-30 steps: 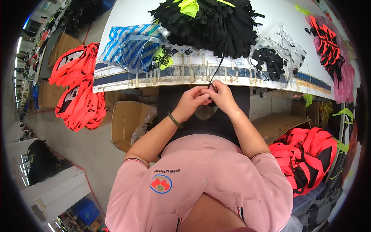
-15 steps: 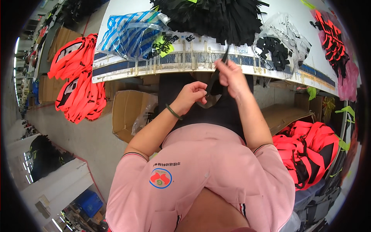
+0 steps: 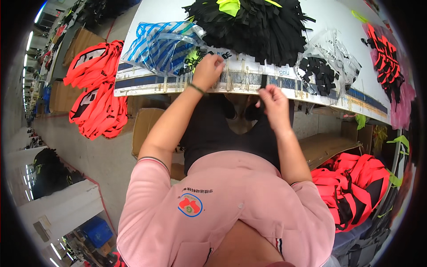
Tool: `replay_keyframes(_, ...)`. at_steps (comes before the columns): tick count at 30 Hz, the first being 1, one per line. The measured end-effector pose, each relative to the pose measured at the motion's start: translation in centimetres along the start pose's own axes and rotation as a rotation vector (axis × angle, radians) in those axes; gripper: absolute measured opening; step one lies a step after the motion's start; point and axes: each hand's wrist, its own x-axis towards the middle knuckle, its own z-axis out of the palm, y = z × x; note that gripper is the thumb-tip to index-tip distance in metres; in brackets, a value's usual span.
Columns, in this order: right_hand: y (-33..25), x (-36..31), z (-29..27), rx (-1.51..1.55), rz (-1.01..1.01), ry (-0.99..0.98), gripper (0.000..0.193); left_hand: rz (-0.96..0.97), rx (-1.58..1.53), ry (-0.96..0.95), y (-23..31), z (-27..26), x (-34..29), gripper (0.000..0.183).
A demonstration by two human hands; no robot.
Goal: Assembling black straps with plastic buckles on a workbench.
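Observation:
My left hand is at the small black plastic buckles on the table, beside a blue-striped plastic bag. Its fingers are curled together at the tips; what lies between them is hidden. Over the table's front edge, my right hand pinches a black webbing strap, one end of which sticks up past the fingers. A large heap of black strap pieces covers the far middle of the table. Short black webbing pieces lie on a clear plastic bag to the right.
The white table has a taped front edge. Bright red-orange strapped goods hang at left and lie piled at lower right. Cardboard boxes stand below the table. Red-and-black straps lie at the table's right end.
My left hand has moved forward from in front of the table to the buckles. My right hand has come lower, still holding the strap. The view has shifted slightly.

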Motion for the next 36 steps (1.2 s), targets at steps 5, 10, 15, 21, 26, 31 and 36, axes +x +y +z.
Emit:
replay_keyframes(5, 2.6, -0.8, 1.2, -0.181, -0.112, -0.086, 0.010, 0.001, 0.312, -0.042, 0.4, 1.0, 4.1, 0.027)
replay_keyframes(10, 2.8, -0.9, 0.7, -0.072, -0.015, -0.127, 0.013, 0.140, 0.502, -0.071, -0.4, 1.8, 4.4, 0.019)
replay_keyframes(15, 3.3, -0.8, 0.3, -0.023, 0.067, -0.077, 0.010, 0.162, 0.069, -0.109, -1.1, 1.4, 2.0, 0.024)
replay_keyframes(21, 1.9, -1.0, 0.3, 0.141, 0.227, -0.114, 0.010, -0.553, -1.075, -0.519, 4.4, 0.1, -4.6, 0.034)
replay_keyframes(26, 2.6, -1.5, 1.5, 0.221, 0.354, -0.235, 0.013, -0.450, -1.189, -0.389, 5.8, 0.8, -8.3, 0.027)
replay_keyframes(31, 3.0, -1.7, 1.9, 0.265, 0.495, -0.314, 0.012, -0.383, -1.107, -0.359, 5.6, 1.0, -9.3, 0.026)
replay_keyframes(36, 1.9, -1.8, 2.2, 0.361, 0.490, -0.192, 0.011, -0.372, -1.088, -0.267, 5.0, 1.5, -9.9, 0.018)
